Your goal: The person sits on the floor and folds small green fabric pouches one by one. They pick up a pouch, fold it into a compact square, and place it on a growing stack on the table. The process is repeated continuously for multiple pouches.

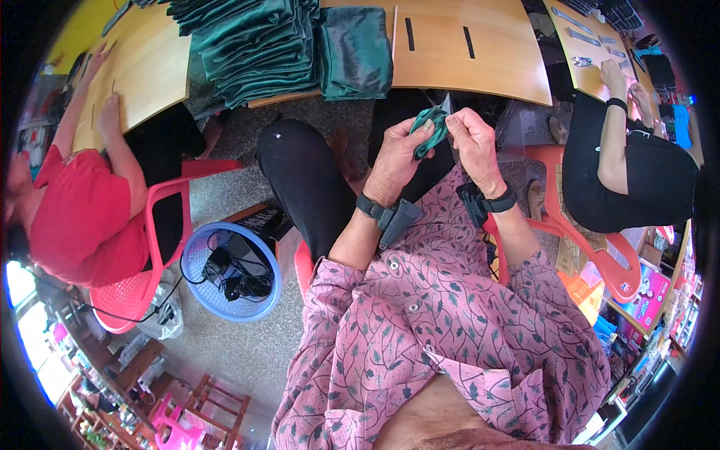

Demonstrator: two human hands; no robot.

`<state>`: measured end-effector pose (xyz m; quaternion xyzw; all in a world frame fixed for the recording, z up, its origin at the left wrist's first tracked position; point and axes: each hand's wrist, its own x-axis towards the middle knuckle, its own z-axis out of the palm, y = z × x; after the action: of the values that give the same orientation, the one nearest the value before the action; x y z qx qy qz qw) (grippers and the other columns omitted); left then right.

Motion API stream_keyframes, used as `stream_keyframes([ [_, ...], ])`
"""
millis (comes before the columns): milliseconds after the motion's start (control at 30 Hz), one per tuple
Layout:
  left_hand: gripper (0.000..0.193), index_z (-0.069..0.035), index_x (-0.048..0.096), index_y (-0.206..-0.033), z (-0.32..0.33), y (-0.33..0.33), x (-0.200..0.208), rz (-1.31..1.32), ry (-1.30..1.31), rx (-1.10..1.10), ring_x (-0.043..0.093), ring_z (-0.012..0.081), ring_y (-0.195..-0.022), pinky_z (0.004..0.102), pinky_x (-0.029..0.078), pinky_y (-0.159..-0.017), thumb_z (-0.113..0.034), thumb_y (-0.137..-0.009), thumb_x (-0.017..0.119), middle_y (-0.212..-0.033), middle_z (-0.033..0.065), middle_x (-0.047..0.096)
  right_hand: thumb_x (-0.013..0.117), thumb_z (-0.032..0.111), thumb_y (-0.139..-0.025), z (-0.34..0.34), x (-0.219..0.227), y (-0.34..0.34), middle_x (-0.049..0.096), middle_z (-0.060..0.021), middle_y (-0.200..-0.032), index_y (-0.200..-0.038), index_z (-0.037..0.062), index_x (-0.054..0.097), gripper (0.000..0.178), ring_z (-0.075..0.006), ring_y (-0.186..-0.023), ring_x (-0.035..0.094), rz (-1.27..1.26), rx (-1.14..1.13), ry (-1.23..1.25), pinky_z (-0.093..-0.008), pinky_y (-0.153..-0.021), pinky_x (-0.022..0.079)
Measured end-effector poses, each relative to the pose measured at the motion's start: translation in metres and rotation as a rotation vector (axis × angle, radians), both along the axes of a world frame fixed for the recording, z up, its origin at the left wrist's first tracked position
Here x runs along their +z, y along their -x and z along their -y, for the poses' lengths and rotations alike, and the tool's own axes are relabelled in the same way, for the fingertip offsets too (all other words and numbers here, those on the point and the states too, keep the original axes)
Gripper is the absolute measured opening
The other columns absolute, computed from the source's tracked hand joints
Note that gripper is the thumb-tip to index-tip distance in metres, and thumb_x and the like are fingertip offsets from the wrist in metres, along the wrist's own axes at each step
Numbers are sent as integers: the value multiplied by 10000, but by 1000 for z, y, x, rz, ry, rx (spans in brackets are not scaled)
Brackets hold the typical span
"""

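Observation:
Over my lap, my left hand (399, 156) is closed round a small bundle of green cords (429, 135), thumb pressed on top. Close to its right side, my right hand (472, 141) is curled into a pinch; what its fingers hold is hidden. A thin clear sliver, perhaps plastic, sticks up between the two hands. Beyond them on the table (510, 45) lies a shiny dark green fabric piece (356, 52), folded flat. Beside it to the left rises a tall stack of similar green fabric (251, 52).
A blue plastic basket (196, 300) holding black devices and cables stands on the floor at left. People sit on red chairs on both sides, a red-shirted person (82, 217) at left and a black-clothed person (630, 165) at right. Metal tools (581, 36) lie on the right table.

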<state>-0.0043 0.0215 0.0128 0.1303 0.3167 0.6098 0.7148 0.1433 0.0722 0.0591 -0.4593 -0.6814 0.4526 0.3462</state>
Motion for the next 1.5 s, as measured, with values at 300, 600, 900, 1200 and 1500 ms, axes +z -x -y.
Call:
stream_keyframes([
  [300, 229, -36, 671, -1102, 2, -2, 1, 47, 1, -32, 602, 78, -753, 251, 502, -655, -199, -941, 666, -908, -1, 674, 626, 105, -951, -3, -6, -1, 477, -39, -667, -787, -17, 542, 220, -86, -628, 448, 65, -21, -124, -270, -568, 401],
  [600, 299, -5, 644, -1125, 6, 0, -4, 88, -189, -196, 604, 138, -844, 304, 503, -765, -249, -953, 644, -974, 44, 658, 612, 56, -949, 0, -8, -1, 556, -42, -680, -817, -4, 577, 149, -89, -635, 499, 45, -2, -91, -275, -570, 431],
  [900, 251, -4, 632, -1117, 5, -5, -6, 146, -176, -175, 591, 131, -773, 313, 511, -699, -176, -938, 664, -957, 38, 651, 608, 85, -959, -1, -23, -1, 575, -83, -682, -847, -15, 589, 152, -103, -640, 512, 21, -72, -120, -291, -583, 448],
  [1200, 249, -5, 621, -1124, 4, -8, 7, 132, -72, -77, 584, 124, -725, 315, 514, -640, -152, -930, 671, -932, 33, 641, 602, 99, -964, -4, -25, 0, 585, -99, -673, -853, -13, 605, 158, -125, -631, 528, 62, -142, -126, -310, -583, 455],
  [1500, 245, 2, 618, -1125, 3, 0, -9, 107, -149, -195, 594, 132, -695, 302, 514, -635, -158, -942, 645, -914, 39, 642, 565, 128, -993, -3, -28, 1, 532, -3, -693, -847, -6, 576, 199, -70, -690, 462, 78, -93, -144, -267, -611, 429],
])
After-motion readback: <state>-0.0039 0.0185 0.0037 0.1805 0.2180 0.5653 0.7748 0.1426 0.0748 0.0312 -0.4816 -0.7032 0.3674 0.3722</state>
